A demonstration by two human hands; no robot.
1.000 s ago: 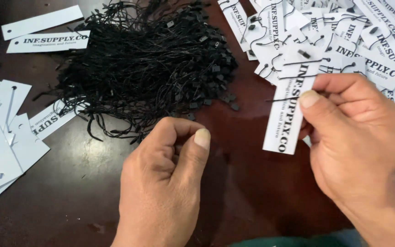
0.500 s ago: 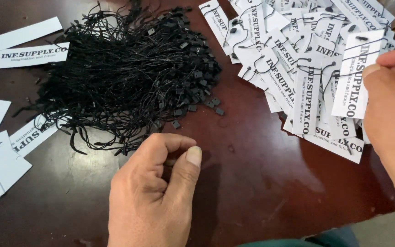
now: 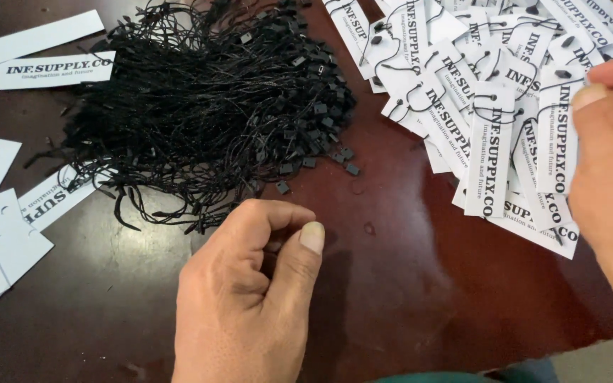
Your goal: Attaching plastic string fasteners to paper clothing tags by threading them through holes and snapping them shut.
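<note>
On a dark reddish-brown table (image 3: 406, 284), a heap of black string fasteners (image 3: 207, 106) lies centre-top, the left hand (image 3: 250, 305) just below it loosely curled and holding nothing, the right hand (image 3: 608, 177) pinching a white hang tag (image 3: 556, 135) over the strung-tag pile (image 3: 477, 92) right of the heap.

**Counted on my table**

I have 2 hands in view: my left hand (image 3: 250, 298) and my right hand (image 3: 608, 177). I see 1 heap of black strings (image 3: 207, 106), too tangled to count singly. I see 1 pile of strung tags (image 3: 491, 106), overlapping too much for a sure number. 2 bare tags (image 3: 44, 53) lie at the far left, and roughly 5 more tags (image 3: 1, 220) overlap at the left edge. There is 1 table (image 3: 406, 284).
</note>
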